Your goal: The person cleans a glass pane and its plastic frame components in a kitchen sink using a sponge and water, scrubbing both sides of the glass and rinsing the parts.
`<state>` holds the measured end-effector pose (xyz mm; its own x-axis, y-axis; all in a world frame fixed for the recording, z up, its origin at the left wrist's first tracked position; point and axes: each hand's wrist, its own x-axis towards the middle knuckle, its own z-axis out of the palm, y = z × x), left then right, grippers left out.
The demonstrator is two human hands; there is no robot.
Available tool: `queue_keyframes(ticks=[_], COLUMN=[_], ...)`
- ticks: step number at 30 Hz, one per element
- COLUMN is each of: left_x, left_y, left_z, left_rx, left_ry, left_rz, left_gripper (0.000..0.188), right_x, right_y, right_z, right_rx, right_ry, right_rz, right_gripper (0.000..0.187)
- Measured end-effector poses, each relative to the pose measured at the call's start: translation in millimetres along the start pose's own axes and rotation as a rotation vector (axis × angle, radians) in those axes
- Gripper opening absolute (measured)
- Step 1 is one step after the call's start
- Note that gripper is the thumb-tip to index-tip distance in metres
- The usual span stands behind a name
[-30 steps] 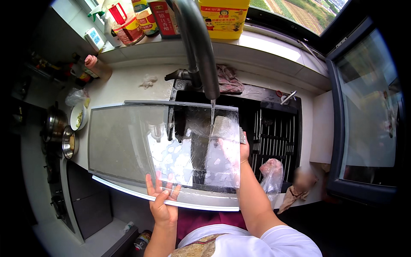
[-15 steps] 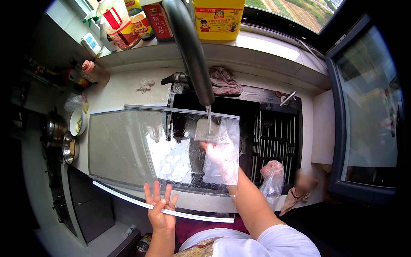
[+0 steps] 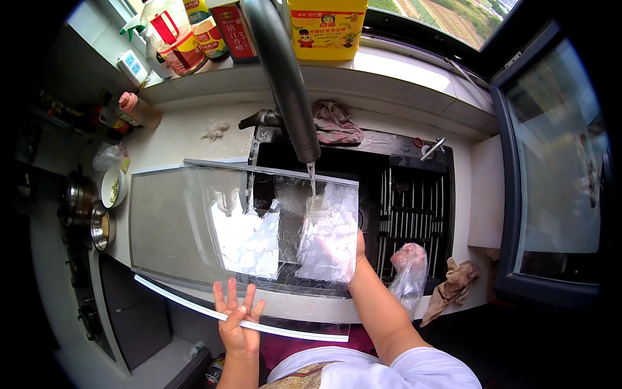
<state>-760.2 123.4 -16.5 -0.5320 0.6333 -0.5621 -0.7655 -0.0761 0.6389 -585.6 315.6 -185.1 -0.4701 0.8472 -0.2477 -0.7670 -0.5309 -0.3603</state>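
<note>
A wet, clear glass shelf [image 3: 175, 220] with pale edge strips lies across the counter and partly over the black sink [image 3: 369, 170]. My left hand [image 3: 238, 318] is closed on its near white strip, thumb on top and fingers showing beyond it at the glass. At the shelf's right edge, my right hand [image 3: 357, 249] is partly behind the glass; reflections hide its fingers and anything in them. Water [image 3: 312, 180] runs from the black tap [image 3: 285, 84] onto the far right part of the glass, where drops and wet patches spread.
Right of the shelf are a metal rack [image 3: 414, 214], a clear plastic bag [image 3: 409, 269] with something pinkish, and a brown cloth [image 3: 451, 290]. A crumpled cloth [image 3: 337, 123] lies behind the tap. A white bowl [image 3: 113, 188] stands left. The open window [image 3: 551, 168] juts in at right.
My right hand has moved nearer along the glass to its right edge, and a whitish patch beside it no longer shows there. My left hand keeps its hold; water still runs.
</note>
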Motion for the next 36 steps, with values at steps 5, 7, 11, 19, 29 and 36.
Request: queue_keyframes(ticks=[5,7,11,19,29,36], left_x=[-2,-2,-2,-4,-4,-5], left_y=[0,-2,-3,-3,-11,-15], left_z=[5,7,3,0,-5,-4], left_rx=[0.023,0.02,-0.008,-0.039,0.057,0.007], left_ry=[0.008,0.004,-0.01,-0.002,-0.021,-0.011], left_rz=[-0.002,0.002,0.009,-0.009,-0.025,-0.03], left_gripper=[0.087,0.085,0.085,0.087,0.088,0.087], right_x=[43,59,47,-36,73,104], right_y=[12,9,-10,-88,36,68], right_z=[33,36,-27,23,67,121], right_rx=[0.657,0.631,0.528,-0.568,-2.012,-1.925], right_ry=[-0.045,0.08,0.016,0.342,-0.294,-0.509], right_rz=[0.29,0.28,0.106,-0.148,0.05,-0.051], right_gripper=[0.058,0.058,0.058,0.052,0.07,0.063])
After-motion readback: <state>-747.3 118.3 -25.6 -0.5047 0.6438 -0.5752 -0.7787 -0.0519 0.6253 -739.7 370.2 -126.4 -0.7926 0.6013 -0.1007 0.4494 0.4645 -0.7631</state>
